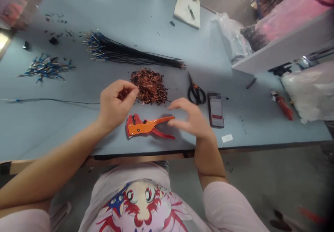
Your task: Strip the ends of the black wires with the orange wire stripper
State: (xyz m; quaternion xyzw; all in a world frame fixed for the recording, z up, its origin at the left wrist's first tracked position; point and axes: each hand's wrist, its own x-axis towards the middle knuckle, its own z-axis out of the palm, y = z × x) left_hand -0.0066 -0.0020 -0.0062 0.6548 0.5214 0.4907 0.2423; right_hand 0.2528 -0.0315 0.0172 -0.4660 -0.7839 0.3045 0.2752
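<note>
Orange metal wire stripper (142, 126) with red handles lies flat on the blue-grey work table (78, 138), between the 2 hands and just below a heap of cut copper-coloured wire pieces (149, 86). Neither hand touches it. The right hand (193, 119) is half open with curved fingers, holds nothing, and is just beside the tip of the upper handle. The left hand (116, 101) is curled almost closed above the table, at the edge of the heap; I cannot tell if its fingertips (130, 92) have some small piece. Behind the heap lies a long bundle of black wires (130, 53) with blue ends. Further left is a loose pile of short blue-tipped wires (45, 68), and 1 long black wire (52, 101) lies alone. To the right are black-handled scissors (196, 93), a smartphone (215, 110), and a small red tool (283, 107) near a white plastic bag (308, 93).
</note>
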